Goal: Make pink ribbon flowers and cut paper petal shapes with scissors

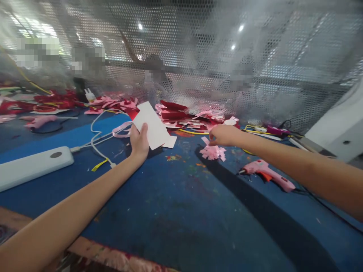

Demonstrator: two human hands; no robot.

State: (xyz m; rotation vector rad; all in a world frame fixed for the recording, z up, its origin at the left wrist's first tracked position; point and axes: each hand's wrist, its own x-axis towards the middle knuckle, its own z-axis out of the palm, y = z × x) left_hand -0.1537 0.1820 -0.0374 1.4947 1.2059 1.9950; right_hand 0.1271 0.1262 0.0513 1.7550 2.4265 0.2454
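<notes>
My left hand grips a white sheet of card, its thumb lying across the front. A smaller white piece pokes out at the lower right of the card, and some red shows behind its upper left. My right hand is closed, fingertips pinched at the upper edge of a pink fringed paper piece with many cut strips. Part of that piece's top is hidden by the fingers. Below the right forearm, a pink glue gun lies on its side on the blue table.
Red and pink paper scraps are heaped along the back, against a perforated metal screen. A white power strip with cables lies at left. Another pink glue gun lies behind it. A purple item sits at back right.
</notes>
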